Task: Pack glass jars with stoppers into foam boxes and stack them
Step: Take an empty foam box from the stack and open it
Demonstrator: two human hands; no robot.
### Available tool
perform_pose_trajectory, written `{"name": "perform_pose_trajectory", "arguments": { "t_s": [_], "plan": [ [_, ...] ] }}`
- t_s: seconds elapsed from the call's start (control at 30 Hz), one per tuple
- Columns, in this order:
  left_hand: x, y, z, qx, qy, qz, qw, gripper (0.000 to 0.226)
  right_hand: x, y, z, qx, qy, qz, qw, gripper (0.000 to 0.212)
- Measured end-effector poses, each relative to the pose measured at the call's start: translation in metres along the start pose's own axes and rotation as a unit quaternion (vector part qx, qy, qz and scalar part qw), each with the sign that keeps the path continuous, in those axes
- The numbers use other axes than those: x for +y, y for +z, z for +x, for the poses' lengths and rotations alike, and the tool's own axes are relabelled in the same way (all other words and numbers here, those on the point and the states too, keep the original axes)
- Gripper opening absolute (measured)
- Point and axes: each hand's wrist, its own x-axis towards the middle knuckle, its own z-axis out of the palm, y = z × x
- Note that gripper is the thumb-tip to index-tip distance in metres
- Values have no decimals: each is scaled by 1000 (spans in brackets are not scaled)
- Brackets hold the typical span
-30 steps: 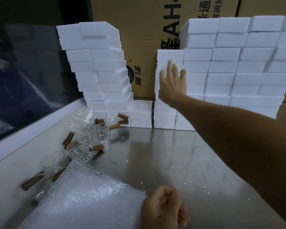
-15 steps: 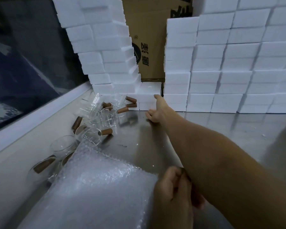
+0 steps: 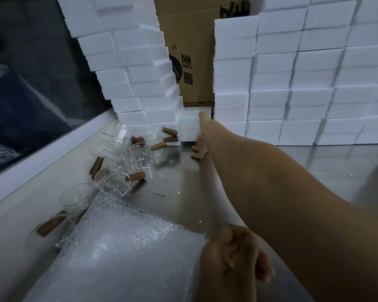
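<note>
My right hand [image 3: 202, 136] is stretched way out across the metal table [image 3: 205, 188], thumb up on the top edge of a small foam box [image 3: 189, 127] and the other fingers curled low at its near side, so I'm gripping it. That box sits in the gap between the leaning foam stack [image 3: 135, 68] on the left and the big tidy wall of foam boxes [image 3: 303, 83] on the right, with a cardboard carton [image 3: 190, 62] behind. Just left of my hand there's a messy pile of glass jars [image 3: 131, 153] with brown stoppers [image 3: 158, 146], lying on their sides. My left hand [image 3: 231, 264] is down near me, fingers curled, pinching the edge of a bubble wrap sheet [image 3: 127, 253].
</note>
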Motion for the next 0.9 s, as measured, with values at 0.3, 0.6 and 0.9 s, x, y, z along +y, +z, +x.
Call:
{"name": "perform_pose_trajectory", "arguments": {
  "t_s": [0.3,0.6,0.9],
  "plan": [
    [0,0,4,36,9,12,999,11,31,-17,-40,30,-26,7,999,58],
    [12,5,-10,45,15,35,998,19,70,-44,-96,7,-14,4,1000,57],
    [16,7,-14,51,32,78,995,21,109,-86,-156,0,-12,-23,1000,66]
  ]
}}
